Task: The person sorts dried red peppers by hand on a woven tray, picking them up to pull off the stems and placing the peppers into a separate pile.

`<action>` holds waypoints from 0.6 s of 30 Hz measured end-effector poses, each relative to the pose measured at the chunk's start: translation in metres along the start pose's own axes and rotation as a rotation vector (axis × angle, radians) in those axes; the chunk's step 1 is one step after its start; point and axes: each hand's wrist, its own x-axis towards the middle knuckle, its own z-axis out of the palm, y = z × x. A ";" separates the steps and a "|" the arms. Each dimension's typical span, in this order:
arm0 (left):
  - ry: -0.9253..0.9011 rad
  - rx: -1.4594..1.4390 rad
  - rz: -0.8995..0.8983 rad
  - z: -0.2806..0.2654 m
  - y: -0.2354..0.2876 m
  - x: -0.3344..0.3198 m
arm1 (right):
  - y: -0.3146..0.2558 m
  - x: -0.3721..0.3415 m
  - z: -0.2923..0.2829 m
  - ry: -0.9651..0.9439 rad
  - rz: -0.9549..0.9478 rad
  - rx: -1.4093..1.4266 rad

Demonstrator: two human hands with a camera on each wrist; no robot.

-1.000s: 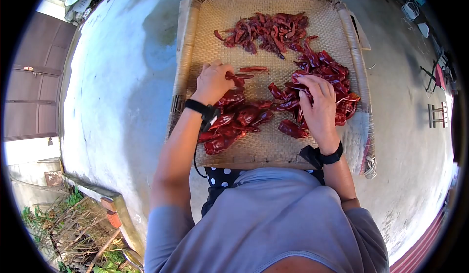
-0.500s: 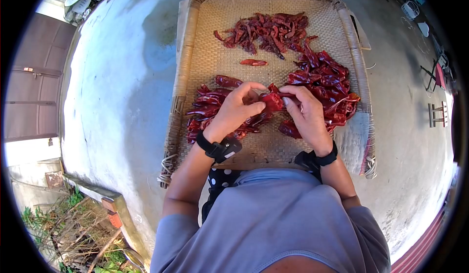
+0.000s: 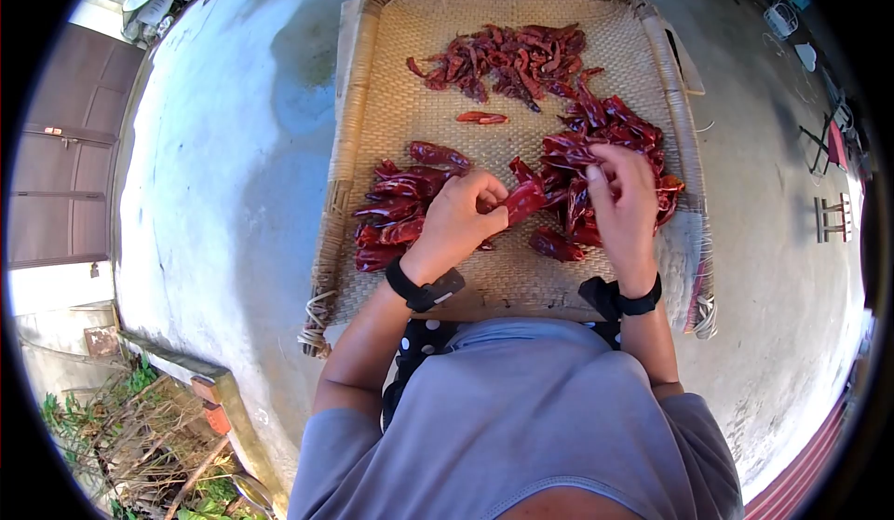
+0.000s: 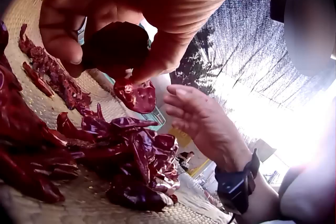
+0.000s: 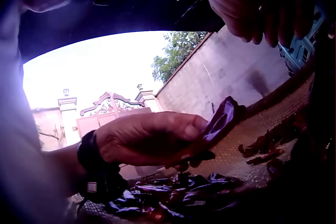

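Note:
In the head view my left hand [image 3: 456, 222] pinches a large dried red chili [image 3: 527, 194] between thumb and fingers, above the middle of a woven tray [image 3: 350, 120]. The chili's free end points to the right; the right wrist view shows the same chili [image 5: 223, 121] sticking out past the fingertips. My right hand [image 3: 629, 208] is over the right pile of chilies [image 3: 577, 208], fingers loosely bent and nothing seen in them. From the left wrist, that right hand [image 4: 202, 121] appears apart from the held chili.
A left pile of whole chilies [image 3: 396, 208] lies beside my left hand. Smaller, shrivelled chilies [image 3: 512, 59] are heaped at the tray's far end, with one reddish piece [image 3: 481, 118] alone nearer me. A raised rim surrounds the tray. Concrete floor [image 3: 233, 148] extends around it.
My left hand has come from the left pile to the middle with a chili. Both hands met at it half a second ago; since then my right hand has moved away to the right.

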 end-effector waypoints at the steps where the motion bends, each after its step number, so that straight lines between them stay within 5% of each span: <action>1: -0.010 0.011 0.001 0.001 0.002 -0.001 | -0.003 -0.002 0.001 -0.098 0.090 0.167; 2: -0.020 0.022 0.005 0.003 0.004 -0.002 | 0.002 -0.007 0.009 -0.132 -0.058 0.141; 8: 0.011 -0.006 0.120 0.011 0.002 -0.010 | -0.010 -0.023 0.024 -0.351 -0.061 0.186; 11: -0.070 -0.233 0.016 0.013 -0.005 -0.010 | -0.013 -0.021 0.023 -0.342 -0.037 0.178; 18: 0.048 -0.336 -0.018 0.010 -0.009 -0.012 | -0.008 -0.011 0.003 -0.145 0.054 0.122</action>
